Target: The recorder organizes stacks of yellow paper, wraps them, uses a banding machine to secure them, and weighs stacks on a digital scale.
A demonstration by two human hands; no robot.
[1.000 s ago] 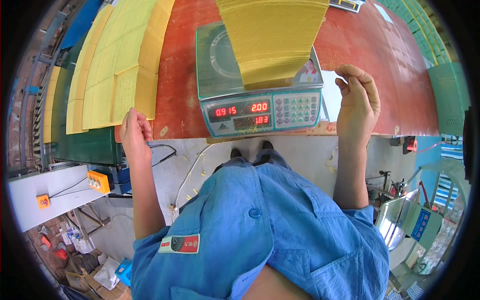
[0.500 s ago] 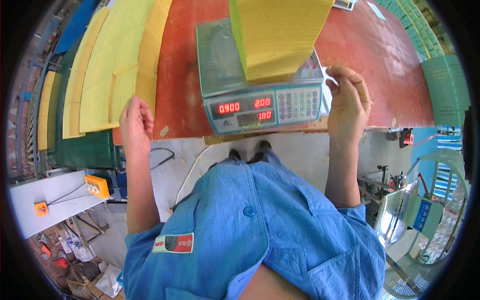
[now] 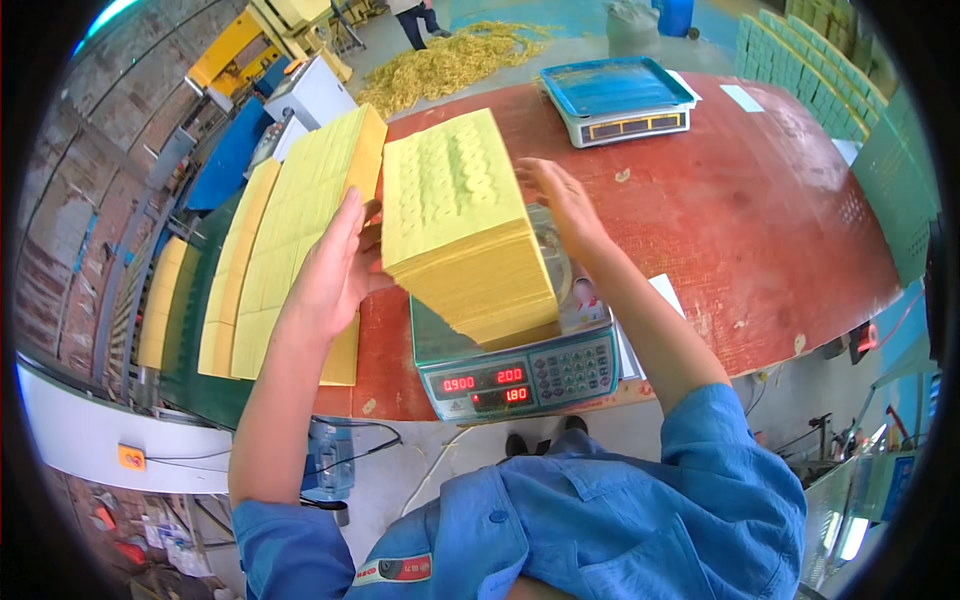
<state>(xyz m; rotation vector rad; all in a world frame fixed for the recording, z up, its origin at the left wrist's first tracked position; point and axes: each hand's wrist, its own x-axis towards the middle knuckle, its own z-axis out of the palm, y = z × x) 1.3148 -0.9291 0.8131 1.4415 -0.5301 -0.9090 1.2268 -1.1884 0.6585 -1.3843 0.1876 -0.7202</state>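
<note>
A tall stack of yellow paper sheets (image 3: 465,250), its top marked with rows of round punched shapes, stands on a teal-framed digital scale (image 3: 515,380) with red lit figures. Beside the stack's left face is my left hand (image 3: 335,260), fingers stretched out and apart; some fingertips reach the edge, and whether they touch is hard to tell. My right hand (image 3: 568,205) is by the stack's far right corner, fingers extended, with a small gap showing. The scale's pan is partly hidden under the stack.
Long rows of yellow paper stacks (image 3: 290,210) stand left on the red table (image 3: 720,230). A second scale with a blue tray (image 3: 620,88) sits at the back. Beyond it lie a yellow heap of strips (image 3: 440,70) and a person's legs (image 3: 415,22). Green stacks (image 3: 810,75) are at right.
Both hands have moved forward from the table's near edge to the two sides of the stack. The view has tilted up, bringing the stack's top and the second scale into sight.
</note>
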